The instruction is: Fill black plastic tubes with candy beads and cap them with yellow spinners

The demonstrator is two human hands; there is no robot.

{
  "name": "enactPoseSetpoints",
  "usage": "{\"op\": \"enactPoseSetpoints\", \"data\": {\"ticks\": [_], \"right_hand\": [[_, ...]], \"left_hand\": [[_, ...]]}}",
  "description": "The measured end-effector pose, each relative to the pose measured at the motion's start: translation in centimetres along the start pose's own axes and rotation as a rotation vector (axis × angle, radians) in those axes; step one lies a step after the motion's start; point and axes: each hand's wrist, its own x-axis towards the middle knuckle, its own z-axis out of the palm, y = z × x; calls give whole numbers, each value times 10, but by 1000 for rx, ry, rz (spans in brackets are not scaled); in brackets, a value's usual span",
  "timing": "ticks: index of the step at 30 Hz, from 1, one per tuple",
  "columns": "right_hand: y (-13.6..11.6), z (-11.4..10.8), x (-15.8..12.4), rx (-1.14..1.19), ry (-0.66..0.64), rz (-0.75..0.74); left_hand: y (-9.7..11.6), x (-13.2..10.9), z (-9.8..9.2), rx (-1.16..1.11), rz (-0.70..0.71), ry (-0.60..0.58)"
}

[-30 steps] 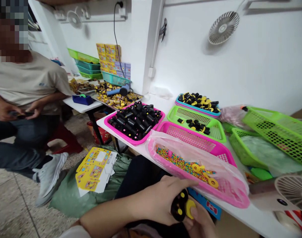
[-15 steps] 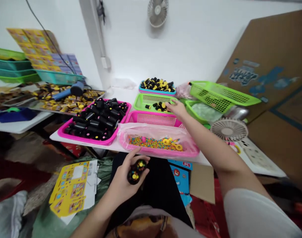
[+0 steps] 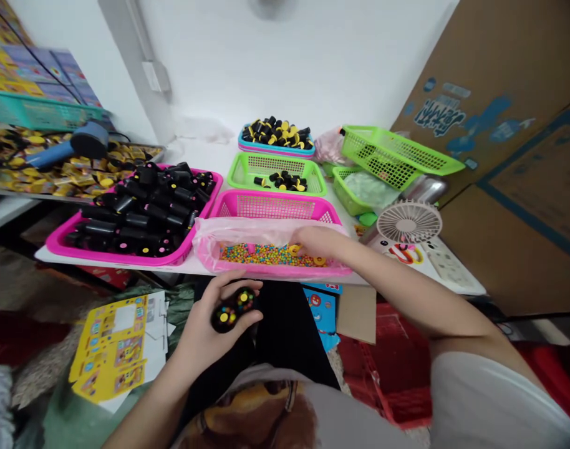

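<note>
My left hand (image 3: 219,312) is closed around a black double-barrelled piece (image 3: 233,308), its two round ends facing up. Each end shows a yellow centre with coloured beads around it. Over the pink basket, my right hand (image 3: 315,242) reaches down with curled fingers into the pink plastic lining (image 3: 257,226). Small coloured beads (image 3: 257,254) lie there. Right at the fingertips is a yellow ring-shaped piece (image 3: 294,249), and another yellow ring (image 3: 318,261) lies beside it. The fingertips are partly hidden, so a firm hold on the ring is not clear.
At left stands a pink basket (image 3: 55,243) of black cylinders. Behind are a green basket (image 3: 238,181) with black-and-yellow pieces and a fuller blue tray (image 3: 247,147). A small fan (image 3: 409,223) stands right. Tilted green baskets (image 3: 397,149) sit near a large cardboard box (image 3: 514,112).
My right hand has left the black-and-yellow pieces in the green basket and come down toward me into the bead-filled lining. My left hand keeps its black piece. The view has tilted downward.
</note>
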Motion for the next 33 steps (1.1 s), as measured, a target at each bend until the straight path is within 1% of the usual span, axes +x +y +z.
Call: {"op": "enactPoseSetpoints", "data": {"ticks": [1,3,6,8,9,10,12,13,14,15,17,18,20,23,28,33], "right_hand": [[-1,7,1,-25,23,13],[1,13,1,-60,63,31],[4,7,-6,-53,124,40],[-2,3,-15,-23,178,34],[-9,3,-21,2,231,25],[-19,4,-27,44,321,-1],[-45,10,-41,156,589,-127],[-59,15,-48,206,736,-237],[-72,20,-54,227,846,-361],[-85,24,-60,230,913,-484],[-103,32,-67,221,930,-659],[-109,35,-69,237,919,-711],[-115,37,-70,295,904,-765],[-116,36,-67,318,903,-800],[-115,36,-64,267,900,-788],[-115,43,-64,70,894,-845]], "left_hand": [[1,1,2,-8,2,-14],[4,3,4,-24,4,-29],[10,5,5,-64,-13,-16],[12,7,5,-118,-31,8],[13,8,5,-143,-37,16],[13,9,6,-160,-45,22],[13,11,8,-178,-69,21],[13,12,9,-182,-84,19],[13,13,10,-180,-97,26],[14,14,11,-175,-104,38],[16,15,11,-163,-89,72],[17,15,10,-158,-74,92],[21,14,8,-176,-48,125],[24,13,5,-210,-44,166],[26,12,1,-155,-85,188],[24,10,3,-157,11,197]]}}
